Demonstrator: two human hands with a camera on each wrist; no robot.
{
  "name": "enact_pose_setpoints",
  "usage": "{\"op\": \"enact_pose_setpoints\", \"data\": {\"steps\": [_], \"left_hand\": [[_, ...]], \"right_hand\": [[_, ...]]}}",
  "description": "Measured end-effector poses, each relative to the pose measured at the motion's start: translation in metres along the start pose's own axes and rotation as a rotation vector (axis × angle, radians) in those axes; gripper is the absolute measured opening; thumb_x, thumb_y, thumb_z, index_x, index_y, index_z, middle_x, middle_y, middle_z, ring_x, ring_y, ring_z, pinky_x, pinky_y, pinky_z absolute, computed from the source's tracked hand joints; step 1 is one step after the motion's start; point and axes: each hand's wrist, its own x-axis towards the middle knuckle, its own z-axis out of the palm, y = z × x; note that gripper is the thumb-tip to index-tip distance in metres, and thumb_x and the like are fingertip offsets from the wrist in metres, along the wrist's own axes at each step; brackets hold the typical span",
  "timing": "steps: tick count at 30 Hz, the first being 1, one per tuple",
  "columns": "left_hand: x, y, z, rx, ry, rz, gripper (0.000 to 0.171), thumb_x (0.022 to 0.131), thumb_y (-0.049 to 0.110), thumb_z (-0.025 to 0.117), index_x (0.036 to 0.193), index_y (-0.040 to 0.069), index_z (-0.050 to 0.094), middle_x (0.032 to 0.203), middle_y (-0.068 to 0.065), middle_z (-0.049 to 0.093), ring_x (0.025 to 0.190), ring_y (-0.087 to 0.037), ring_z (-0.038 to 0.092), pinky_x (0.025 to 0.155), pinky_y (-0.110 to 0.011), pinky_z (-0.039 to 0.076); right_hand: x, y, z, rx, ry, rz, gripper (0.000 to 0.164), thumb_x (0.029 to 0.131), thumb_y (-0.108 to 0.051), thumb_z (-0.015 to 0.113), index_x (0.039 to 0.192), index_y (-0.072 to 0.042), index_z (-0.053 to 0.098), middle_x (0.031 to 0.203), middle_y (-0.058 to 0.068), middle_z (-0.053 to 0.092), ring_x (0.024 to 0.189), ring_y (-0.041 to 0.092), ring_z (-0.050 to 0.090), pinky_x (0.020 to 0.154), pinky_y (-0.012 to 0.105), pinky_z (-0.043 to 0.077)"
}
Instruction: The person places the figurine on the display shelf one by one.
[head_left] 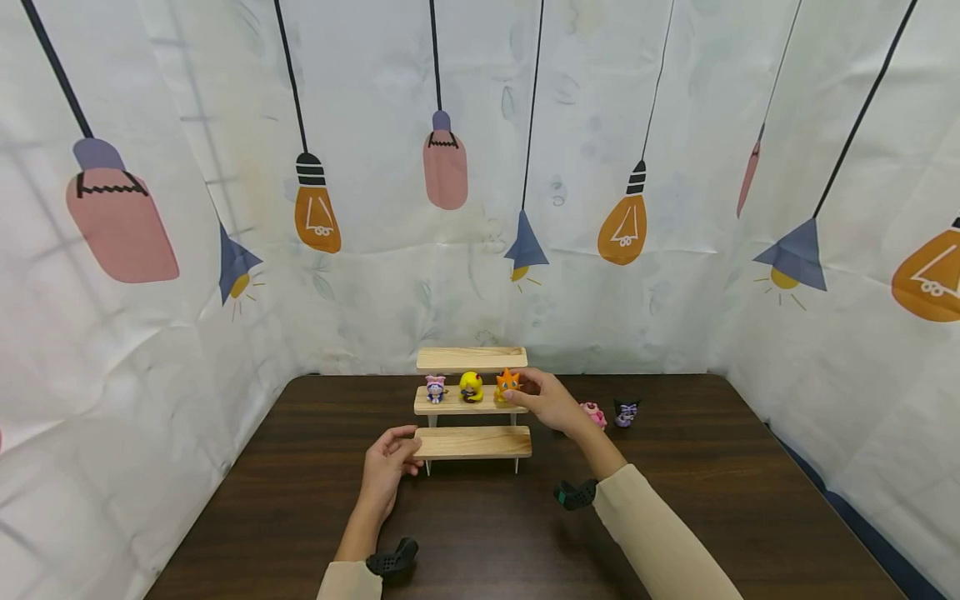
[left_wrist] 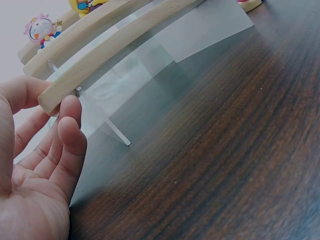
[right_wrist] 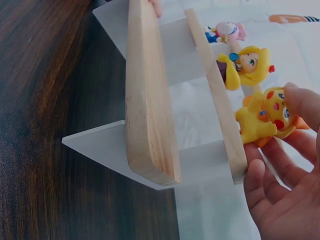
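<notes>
A three-tier wooden display stand [head_left: 480,443] with clear supports stands on the dark table. My left hand [head_left: 385,468] pinches the left end of its lowest board [left_wrist: 100,57], thumb and fingers on opposite faces. On the right end of the middle board [right_wrist: 220,95] is an orange-and-yellow figurine [right_wrist: 265,112] with pointed ears. My right hand [head_left: 553,403] holds this figurine by the head, between thumb and fingers. Beside it on the same board are a yellow-haired figurine [head_left: 471,387] and, at the left end, a figurine with a pink top [head_left: 436,389].
Right of the stand, a pink figurine [head_left: 594,414], partly behind my right forearm, and a dark purple figurine [head_left: 626,412] are on the table [head_left: 675,500]. The stand's top board [head_left: 471,359] is near the back curtain [head_left: 360,308], which has printed lamps.
</notes>
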Motion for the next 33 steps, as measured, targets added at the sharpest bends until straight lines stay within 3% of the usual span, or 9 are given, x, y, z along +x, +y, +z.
{"op": "enact_pose_setpoints", "data": {"steps": [18,25,33], "left_hand": [[-0.001,-0.001,0.001,-0.001,0.005,-0.005,0.035,0.097,0.010,0.068,0.128,-0.004,0.060,0.086,0.000,0.070,0.063,-0.015,0.065,0.056,-0.024,0.054],[-0.001,0.000,0.001,-0.008,0.003,-0.006,0.036,0.097,0.010,0.068,0.128,-0.004,0.059,0.085,0.000,0.070,0.063,-0.015,0.065,0.056,-0.024,0.054],[0.001,0.001,0.000,-0.002,0.005,-0.006,0.035,0.097,0.011,0.068,0.128,-0.004,0.059,0.087,0.000,0.070,0.064,-0.015,0.065,0.057,-0.024,0.055]], "right_hand": [[-0.008,0.006,0.000,0.044,0.030,-0.029,0.052,0.096,-0.033,0.072,0.143,-0.014,0.058,0.128,0.012,0.065,0.113,0.027,0.065,0.093,0.041,0.058],[-0.026,0.020,-0.008,0.140,0.127,-0.013,0.045,0.098,-0.027,0.070,0.139,-0.011,0.059,0.127,0.016,0.064,0.110,0.027,0.063,0.088,0.032,0.056],[-0.051,0.049,-0.023,0.203,0.238,0.019,0.036,0.099,-0.030,0.068,0.129,-0.011,0.065,0.120,0.014,0.066,0.100,0.020,0.065,0.085,0.043,0.058]]}}
